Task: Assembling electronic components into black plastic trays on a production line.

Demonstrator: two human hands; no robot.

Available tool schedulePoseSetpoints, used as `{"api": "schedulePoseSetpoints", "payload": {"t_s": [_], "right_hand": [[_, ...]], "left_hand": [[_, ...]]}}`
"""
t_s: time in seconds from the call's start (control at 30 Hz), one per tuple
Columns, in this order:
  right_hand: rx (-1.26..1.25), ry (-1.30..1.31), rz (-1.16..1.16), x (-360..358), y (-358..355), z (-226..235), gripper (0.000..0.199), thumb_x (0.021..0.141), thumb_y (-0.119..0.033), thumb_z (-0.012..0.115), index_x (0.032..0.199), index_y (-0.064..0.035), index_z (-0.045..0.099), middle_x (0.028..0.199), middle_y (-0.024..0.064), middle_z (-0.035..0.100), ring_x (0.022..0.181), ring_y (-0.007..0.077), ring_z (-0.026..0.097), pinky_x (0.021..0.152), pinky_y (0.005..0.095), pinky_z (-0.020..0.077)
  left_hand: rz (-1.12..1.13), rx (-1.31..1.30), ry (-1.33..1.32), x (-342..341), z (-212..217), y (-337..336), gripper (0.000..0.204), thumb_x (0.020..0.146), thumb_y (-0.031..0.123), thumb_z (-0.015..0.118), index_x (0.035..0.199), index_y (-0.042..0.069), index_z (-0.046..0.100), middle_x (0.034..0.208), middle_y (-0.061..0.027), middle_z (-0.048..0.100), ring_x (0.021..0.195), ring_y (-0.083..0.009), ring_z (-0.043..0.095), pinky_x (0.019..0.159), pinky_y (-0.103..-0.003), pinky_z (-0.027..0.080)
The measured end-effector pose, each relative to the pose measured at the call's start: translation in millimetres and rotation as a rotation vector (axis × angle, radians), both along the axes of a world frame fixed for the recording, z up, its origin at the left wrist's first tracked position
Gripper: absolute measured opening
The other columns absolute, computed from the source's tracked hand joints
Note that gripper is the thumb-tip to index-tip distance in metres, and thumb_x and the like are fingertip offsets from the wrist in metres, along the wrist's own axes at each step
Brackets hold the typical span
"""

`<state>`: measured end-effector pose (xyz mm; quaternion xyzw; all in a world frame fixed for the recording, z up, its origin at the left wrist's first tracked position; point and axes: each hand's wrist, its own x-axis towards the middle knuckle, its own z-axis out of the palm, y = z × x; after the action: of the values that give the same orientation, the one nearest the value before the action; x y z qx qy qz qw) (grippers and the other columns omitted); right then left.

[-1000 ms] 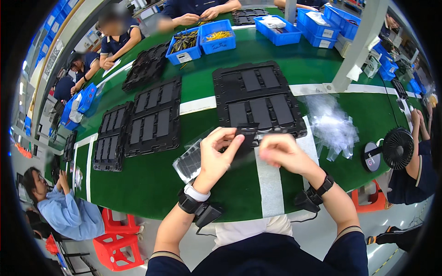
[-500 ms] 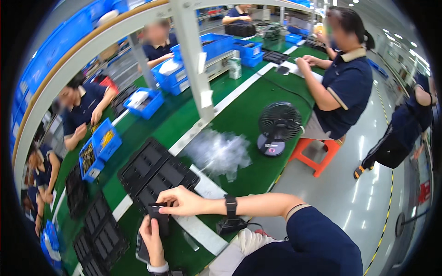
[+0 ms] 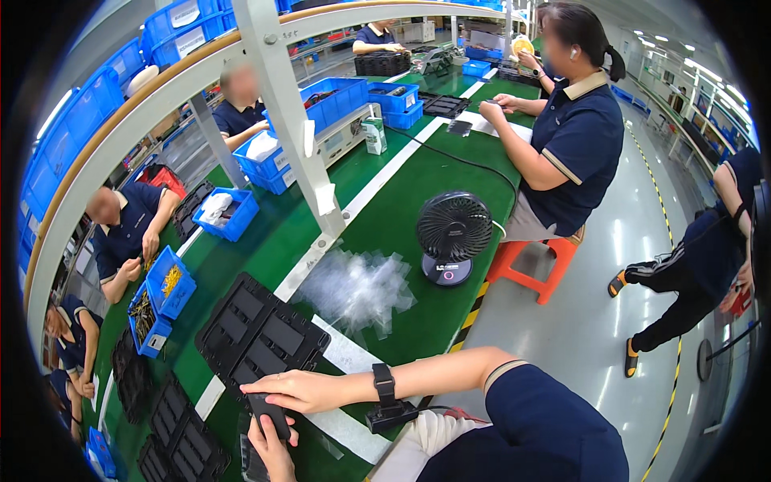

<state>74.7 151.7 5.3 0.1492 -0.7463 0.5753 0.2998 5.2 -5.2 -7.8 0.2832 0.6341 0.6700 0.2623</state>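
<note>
My left hand (image 3: pixel 275 454) has its fingers closed around the lower part of a flat black piece (image 3: pixel 271 414), the thumb side on one edge and the fingertips on the opposite edge. My right hand (image 3: pixel 303 391) lies over its upper end with the fingers nearly straight and close together; I cannot tell if they pinch it or only rest on it. The piece is in front of me, just beside the near end of the black tray (image 3: pixel 261 329), and whether it touches the green tabletop (image 3: pixel 241 257) is hidden from me.

I judge that this piece is light and rather stiff, because it shows no bend between my hands. Its dark face looks smooth, so it may slide a little under dry skin, and I think it can take scratches or finger marks. The better hold, in my opinion, is by the two long edges, with soft pressure and little contact on the broad face. Beyond the tray lies a loose pile of clear films (image 3: pixel 357 289).
</note>
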Motion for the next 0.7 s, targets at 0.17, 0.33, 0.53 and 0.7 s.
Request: {"api": "schedulePoseSetpoints", "payload": {"t_s": [0.17, 0.33, 0.53, 0.7], "right_hand": [[-0.275, -0.063, -0.084, 15, 2, 6, 0.023, 0.082, -0.010, 0.058, 0.102, 0.0027, 0.060, 0.081, 0.0150, 0.064, 0.055, 0.0139, 0.061, 0.054, 0.0251, 0.0479], [-0.489, -0.137, 0.099, 16, 1, 18, 0.022, 0.080, -0.010, 0.063, 0.095, 0.0053, 0.061, 0.075, 0.0090, 0.064, 0.061, 0.0089, 0.058, 0.054, 0.0221, 0.0459], [-0.752, -0.389, 0.369, -5, 12, -2, 0.020, 0.085, -0.022, 0.057, 0.082, -0.0020, 0.059, 0.069, -0.0007, 0.057, 0.060, 0.0058, 0.056, 0.049, 0.0188, 0.0446], [-0.255, -0.166, 0.023, -3, 12, -7, 0.031, 0.083, -0.024, 0.056, 0.068, 0.0036, 0.058, 0.052, 0.0072, 0.055, 0.045, 0.0160, 0.055, 0.043, 0.0263, 0.0427]], "left_hand": [[-0.077, -0.037, -0.161, 5, 7, -1, 0.031, 0.093, 0.026, 0.043, 0.108, -0.001, 0.049, 0.093, -0.0109, 0.055, 0.077, -0.0131, 0.051, 0.066, -0.022, 0.040], [0.039, 0.011, -0.086, 17, 19, 2, 0.032, 0.093, 0.026, 0.044, 0.107, -0.003, 0.047, 0.094, -0.0093, 0.054, 0.078, -0.0141, 0.050, 0.068, -0.025, 0.040], [0.078, -0.139, 0.244, 23, 33, 7, 0.030, 0.093, 0.023, 0.042, 0.098, -0.004, 0.053, 0.076, -0.0056, 0.056, 0.058, -0.0112, 0.048, 0.049, -0.021, 0.037], [0.081, -0.163, 0.138, 22, 29, 6, 0.027, 0.092, 0.021, 0.043, 0.100, -0.003, 0.053, 0.075, -0.0054, 0.057, 0.055, -0.0084, 0.047, 0.046, -0.020, 0.034]]}}
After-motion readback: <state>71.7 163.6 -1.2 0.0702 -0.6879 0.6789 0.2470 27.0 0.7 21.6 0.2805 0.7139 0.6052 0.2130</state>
